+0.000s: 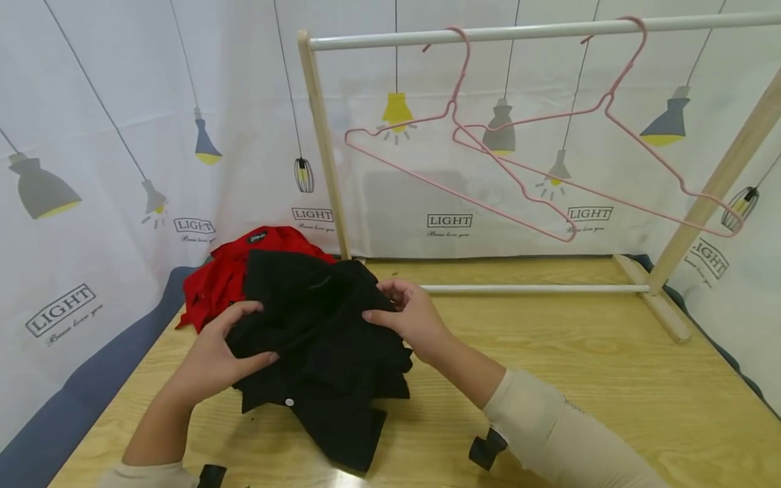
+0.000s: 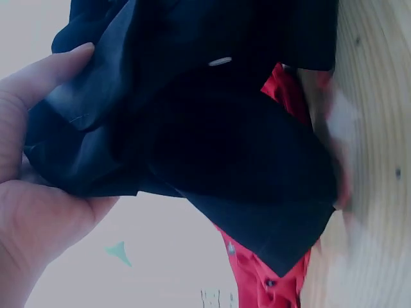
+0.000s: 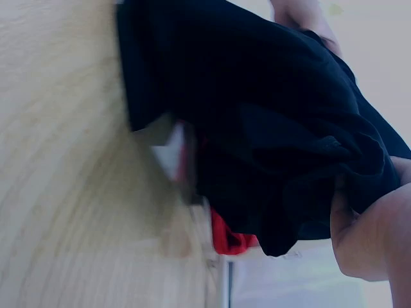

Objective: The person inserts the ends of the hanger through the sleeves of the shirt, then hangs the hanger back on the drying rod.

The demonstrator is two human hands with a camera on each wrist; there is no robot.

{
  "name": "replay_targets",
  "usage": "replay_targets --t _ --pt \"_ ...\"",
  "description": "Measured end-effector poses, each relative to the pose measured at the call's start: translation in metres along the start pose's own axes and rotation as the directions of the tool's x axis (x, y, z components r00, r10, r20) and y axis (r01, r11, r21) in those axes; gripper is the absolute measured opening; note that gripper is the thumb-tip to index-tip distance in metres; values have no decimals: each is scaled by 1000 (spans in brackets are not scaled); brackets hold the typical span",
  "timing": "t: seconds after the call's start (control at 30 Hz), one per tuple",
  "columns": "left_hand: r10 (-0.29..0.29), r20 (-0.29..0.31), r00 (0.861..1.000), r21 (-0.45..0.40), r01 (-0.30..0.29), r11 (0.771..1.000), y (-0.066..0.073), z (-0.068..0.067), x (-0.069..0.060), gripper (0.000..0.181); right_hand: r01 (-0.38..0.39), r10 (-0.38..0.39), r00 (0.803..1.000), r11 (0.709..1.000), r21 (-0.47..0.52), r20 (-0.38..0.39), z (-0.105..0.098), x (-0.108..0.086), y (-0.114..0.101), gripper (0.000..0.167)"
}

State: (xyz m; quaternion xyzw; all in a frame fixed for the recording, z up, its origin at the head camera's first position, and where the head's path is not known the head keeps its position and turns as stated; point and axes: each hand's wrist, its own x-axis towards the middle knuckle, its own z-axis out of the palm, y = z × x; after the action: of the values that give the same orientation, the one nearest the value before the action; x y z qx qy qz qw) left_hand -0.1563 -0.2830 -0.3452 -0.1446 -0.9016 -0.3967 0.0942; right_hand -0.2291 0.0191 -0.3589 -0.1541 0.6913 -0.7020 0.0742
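A bunched black shirt [image 1: 329, 366] with a white button hangs in loose folds just above the table, held between both hands. My left hand [image 1: 210, 356] grips its left side, thumb in front and fingers partly hidden by the cloth. On the opposite side, my right hand [image 1: 417, 318] pinches the fabric between thumb and fingers. In the left wrist view, the left thumb presses on the dark cloth [image 2: 212, 147]. Behind the black shirt lies a crumpled red garment [image 1: 213, 278] with a dark label; neither hand touches it.
A clothes rack with a white top rail [image 1: 549, 30] and wooden posts stands at the back right. Two pink hangers [image 1: 403, 176] hang from the rail. The lower bar [image 1: 537, 289] runs close above the wooden table [image 1: 549, 400]. A lamp-printed curtain [image 1: 244, 169] surrounds it.
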Motion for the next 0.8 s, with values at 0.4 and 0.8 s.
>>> replay_targets --t 0.4,0.8 --pt "131 -49 990 -57 -133 989 22 28 18 62 62 -61 998 997 -38 9 -47 -12 -17 32" --pt "207 -65 976 -156 -215 964 35 59 37 60 97 -103 995 977 -192 -19 -93 -25 -28 33"
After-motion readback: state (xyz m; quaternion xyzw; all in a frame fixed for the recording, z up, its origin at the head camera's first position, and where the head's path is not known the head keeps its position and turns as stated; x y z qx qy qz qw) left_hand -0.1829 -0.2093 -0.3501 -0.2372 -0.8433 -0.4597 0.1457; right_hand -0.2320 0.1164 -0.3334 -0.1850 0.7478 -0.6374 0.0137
